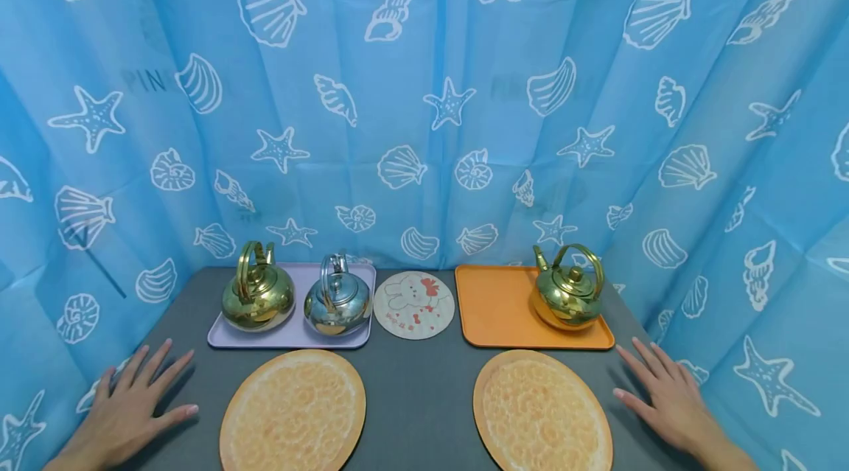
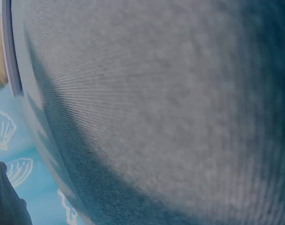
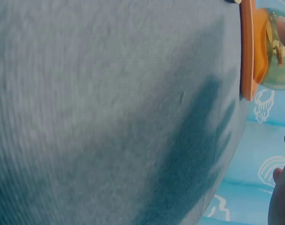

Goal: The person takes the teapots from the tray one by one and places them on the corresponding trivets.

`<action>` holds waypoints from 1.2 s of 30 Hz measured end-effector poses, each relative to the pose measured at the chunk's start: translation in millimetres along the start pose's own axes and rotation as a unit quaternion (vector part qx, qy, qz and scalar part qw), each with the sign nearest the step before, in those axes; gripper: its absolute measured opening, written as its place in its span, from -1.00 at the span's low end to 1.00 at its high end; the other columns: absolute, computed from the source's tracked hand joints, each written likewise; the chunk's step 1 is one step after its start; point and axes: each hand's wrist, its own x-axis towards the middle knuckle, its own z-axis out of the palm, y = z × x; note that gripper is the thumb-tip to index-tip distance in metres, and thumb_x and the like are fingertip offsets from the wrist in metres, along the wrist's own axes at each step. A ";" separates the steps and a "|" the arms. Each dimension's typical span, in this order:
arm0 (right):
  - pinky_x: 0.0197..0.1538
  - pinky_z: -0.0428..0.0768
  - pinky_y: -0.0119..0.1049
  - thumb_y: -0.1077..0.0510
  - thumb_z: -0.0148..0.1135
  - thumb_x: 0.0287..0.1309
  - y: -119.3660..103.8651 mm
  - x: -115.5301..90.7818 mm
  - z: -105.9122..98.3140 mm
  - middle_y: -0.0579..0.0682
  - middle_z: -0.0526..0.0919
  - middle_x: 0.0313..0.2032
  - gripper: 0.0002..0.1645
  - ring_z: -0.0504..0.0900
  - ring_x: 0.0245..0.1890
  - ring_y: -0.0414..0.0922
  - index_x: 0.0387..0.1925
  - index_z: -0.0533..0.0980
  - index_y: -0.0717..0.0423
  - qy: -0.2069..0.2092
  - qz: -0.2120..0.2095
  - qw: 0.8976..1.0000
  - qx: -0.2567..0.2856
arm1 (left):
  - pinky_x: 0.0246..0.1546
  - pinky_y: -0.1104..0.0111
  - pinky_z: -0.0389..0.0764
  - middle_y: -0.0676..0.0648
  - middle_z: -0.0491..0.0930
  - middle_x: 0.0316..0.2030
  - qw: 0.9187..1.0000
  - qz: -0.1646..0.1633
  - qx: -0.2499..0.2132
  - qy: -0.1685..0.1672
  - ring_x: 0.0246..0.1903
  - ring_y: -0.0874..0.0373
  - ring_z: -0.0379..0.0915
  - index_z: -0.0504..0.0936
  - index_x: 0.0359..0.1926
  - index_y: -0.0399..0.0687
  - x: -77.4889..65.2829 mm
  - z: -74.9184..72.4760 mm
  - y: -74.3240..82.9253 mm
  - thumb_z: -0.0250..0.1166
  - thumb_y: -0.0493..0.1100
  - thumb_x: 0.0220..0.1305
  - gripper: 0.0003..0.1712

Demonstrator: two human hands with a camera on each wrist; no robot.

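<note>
At the table's left side my left hand [image 1: 135,401] is spread palm down, holding nothing; the lavender tray [image 1: 222,338] is the nearest thing ahead of it. On that tray stand a gold teapot [image 1: 259,301] and a silver teapot [image 1: 338,303], both upright with raised hoop handles. Over at the right side my right hand [image 1: 666,397] also has its fingers spread and holds nothing, close to the near right corner of an orange tray [image 1: 491,309]. A second gold teapot, the right one [image 1: 567,298], stands on the orange tray's right part, spout to the left.
Between the trays lies a round white mat [image 1: 414,305] with a rabbit picture. Two round tan placemats, one left [image 1: 292,412] and one right [image 1: 544,412], lie nearer on the grey table [image 1: 418,397]. A blue seashell curtain [image 1: 424,124] hangs behind and along both sides.
</note>
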 end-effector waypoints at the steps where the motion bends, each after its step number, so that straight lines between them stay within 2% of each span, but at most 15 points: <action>1: 0.11 0.08 0.37 -0.16 0.27 0.21 -1.0 0.8 -0.2 0.25 0.18 0.36 -0.17 0.12 0.28 0.38 0.42 0.23 -0.01 0.009 -0.007 1.000 0.000 | 0.07 -0.47 -0.40 -0.41 -0.02 0.38 1.000 0.001 -0.002 0.001 0.29 -0.57 -0.23 0.11 0.49 0.04 0.6 -0.9 0.5 0.10 0.57 0.09 0.11; 6: 0.07 0.15 0.33 -0.12 0.31 0.17 -7.2 4.9 -0.4 0.24 0.23 0.33 -0.18 0.17 0.26 0.35 0.40 0.27 -0.02 0.038 -0.032 0.999 -0.001 | 0.07 -0.47 -0.28 -0.44 0.01 0.35 1.000 0.000 0.000 0.004 0.27 -0.57 -0.18 0.14 0.47 -0.02 2.6 -4.0 3.9 0.11 0.56 0.10 0.12; 10: 0.06 0.18 0.34 -0.12 0.34 0.14 -14.5 8.2 -0.5 0.25 0.29 0.30 -0.21 0.24 0.22 0.36 0.36 0.32 -0.03 0.045 -0.044 0.998 -0.002 | 0.05 -0.45 -0.15 -0.47 0.06 0.32 1.000 -0.007 0.008 0.000 0.24 -0.56 -0.13 0.21 0.43 -0.09 4.7 -5.2 5.3 0.10 0.57 0.08 0.12; 15: 0.02 0.23 0.32 -0.09 0.37 0.11 -25.7 11.3 0.1 0.25 0.34 0.27 -0.25 0.29 0.18 0.36 0.31 0.37 -0.03 0.049 -0.062 0.997 0.011 | 0.03 -0.47 -0.08 -0.49 0.11 0.29 1.000 -0.016 0.015 -0.005 0.21 -0.56 -0.06 0.27 0.39 -0.16 5.4 -6.7 7.8 0.08 0.60 0.07 0.14; 25: -0.03 0.25 0.31 -0.01 0.41 0.08 -50.0 13.7 0.5 0.23 0.36 0.26 -0.29 0.28 0.21 0.31 0.26 0.42 0.04 0.060 -0.064 0.995 0.055 | -0.03 -0.47 0.10 -0.48 0.22 0.25 1.000 -0.005 0.002 0.010 0.15 -0.56 0.09 0.38 0.31 -0.21 6.2 -11.9 18.3 0.14 0.56 0.07 0.08; 30: -0.03 0.24 0.32 -0.01 0.40 0.10 -56.5 16.5 2.8 0.22 0.34 0.28 -0.30 0.27 0.22 0.29 0.27 0.41 0.02 0.054 -0.063 0.994 0.068 | -0.09 -0.45 0.17 -0.48 0.24 0.23 1.000 -0.008 -0.018 0.005 0.12 -0.56 0.13 0.39 0.30 -0.22 7.2 -11.5 22.7 0.17 0.52 0.09 0.05; 36: -0.03 0.27 0.30 0.02 0.40 0.10 -61.7 19.8 10.1 0.20 0.35 0.27 -0.32 0.30 0.20 0.28 0.26 0.43 0.02 0.068 -0.081 0.991 0.085 | -0.07 -0.41 0.21 -0.47 0.25 0.22 0.998 -0.006 -0.060 0.010 0.11 -0.53 0.16 0.39 0.30 -0.25 7.0 -10.8 27.3 0.21 0.43 0.16 -0.03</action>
